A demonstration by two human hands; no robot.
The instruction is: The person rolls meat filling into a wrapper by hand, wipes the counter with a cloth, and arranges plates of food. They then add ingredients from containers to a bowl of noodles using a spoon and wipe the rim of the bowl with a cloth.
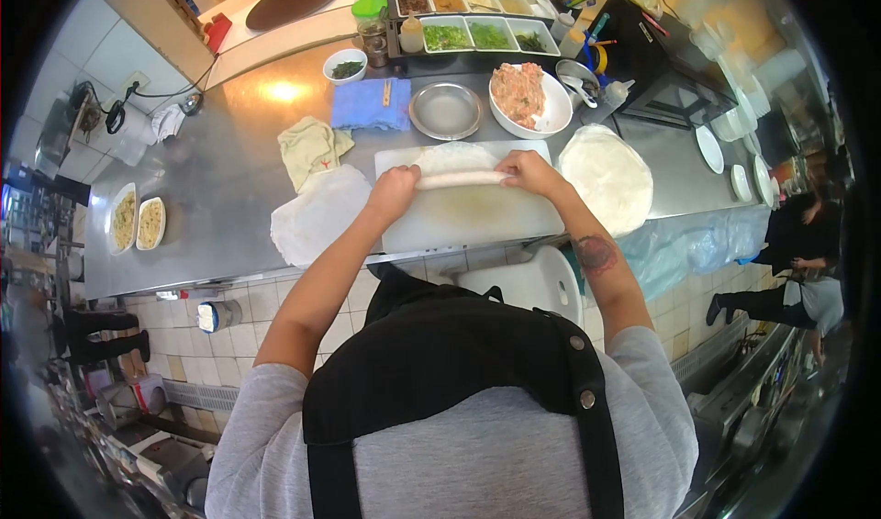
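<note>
On a white cutting board [468,221] lies a pale wrapper sheet [456,157], its near part rolled into a long roll [459,179]. My left hand [396,191] grips the roll's left end, fingers closed. The right end is pinched in my right hand [530,172]. Thin white sheets [321,214] lie beside the board on the left, and a round stack of wrappers [606,179] lies on the right. Behind the board are a round metal plate [445,111] and a white bowl [558,111] with pinkish minced filling [518,94].
A greenish cloth [310,150], a blue cloth [358,106] and a bowl of herbs [347,66] are back left. Trays of toppings [445,37] line the back. Two filled dishes [150,223] sit far left. A white stool [541,276] is under the edge; people stand at both sides.
</note>
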